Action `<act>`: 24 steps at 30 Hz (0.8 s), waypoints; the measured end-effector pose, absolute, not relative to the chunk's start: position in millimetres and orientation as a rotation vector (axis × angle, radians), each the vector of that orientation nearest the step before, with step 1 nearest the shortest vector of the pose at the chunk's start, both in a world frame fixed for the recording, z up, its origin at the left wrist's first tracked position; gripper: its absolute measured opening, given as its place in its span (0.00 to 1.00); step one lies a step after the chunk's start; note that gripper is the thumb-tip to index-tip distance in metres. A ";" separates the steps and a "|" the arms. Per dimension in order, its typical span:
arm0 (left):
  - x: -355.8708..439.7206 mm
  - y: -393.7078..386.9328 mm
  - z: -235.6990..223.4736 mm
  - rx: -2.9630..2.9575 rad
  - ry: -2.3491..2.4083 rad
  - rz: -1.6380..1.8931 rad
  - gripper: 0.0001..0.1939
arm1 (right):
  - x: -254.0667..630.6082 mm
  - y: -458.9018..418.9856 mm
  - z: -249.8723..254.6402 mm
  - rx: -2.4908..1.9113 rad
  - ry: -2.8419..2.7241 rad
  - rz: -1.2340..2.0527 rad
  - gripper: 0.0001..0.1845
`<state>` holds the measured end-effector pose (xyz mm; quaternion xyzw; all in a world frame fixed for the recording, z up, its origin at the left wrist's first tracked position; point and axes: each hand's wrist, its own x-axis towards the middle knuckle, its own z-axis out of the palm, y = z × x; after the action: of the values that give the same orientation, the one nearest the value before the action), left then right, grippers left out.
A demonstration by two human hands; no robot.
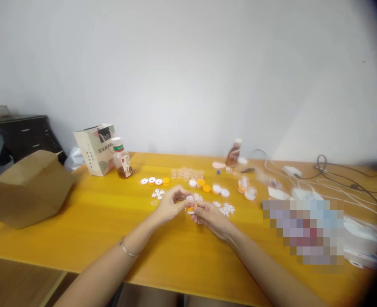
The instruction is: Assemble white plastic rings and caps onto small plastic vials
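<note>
Over the middle of the table, my left hand (171, 204) and my right hand (211, 216) meet around a small orange-and-white round piece (191, 209). Fingers of both hands are closed at its sides and hide much of it; a clear part seems to rise from its top. Small white discs with holes (227, 209) lie in a loose pile to the right of my right hand. Several small white pieces (158, 194) lie beyond my left hand. Farther back are white round caps (151, 181), orange round caps (206, 188) and a row of clear cups (187, 174).
On the left stand a brown paper bag (31, 187), a printed carton bag (94, 149) and a bottle with dark liquid (122, 160). A brown bottle (233, 154) stands at the back. Cables (341, 183) and a pixelated area (303, 230) occupy the right side.
</note>
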<state>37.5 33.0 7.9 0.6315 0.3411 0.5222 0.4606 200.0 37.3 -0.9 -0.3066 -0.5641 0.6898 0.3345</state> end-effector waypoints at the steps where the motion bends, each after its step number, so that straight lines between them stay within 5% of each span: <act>1: 39.3 32.5 6.5 1.573 0.870 1.306 0.11 | 199.1 36.7 -0.4 -0.803 -1.502 1.764 0.18; 7: 45.2 32.5 0.0 1.678 1.183 1.541 0.12 | 192.0 34.3 1.0 -0.941 -1.582 1.510 0.18; 13: 38.5 36.9 5.2 1.632 0.858 1.320 0.10 | 195.8 38.1 0.7 -0.909 -1.621 1.576 0.17; 24: 39.4 38.5 1.0 1.549 0.845 1.419 0.11 | 196.0 39.5 -0.6 -0.927 -1.587 1.566 0.21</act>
<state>39.4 38.5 1.0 0.6194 0.3378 0.5674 0.4247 196.0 39.5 -0.6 -0.3588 -0.6143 0.6061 0.3556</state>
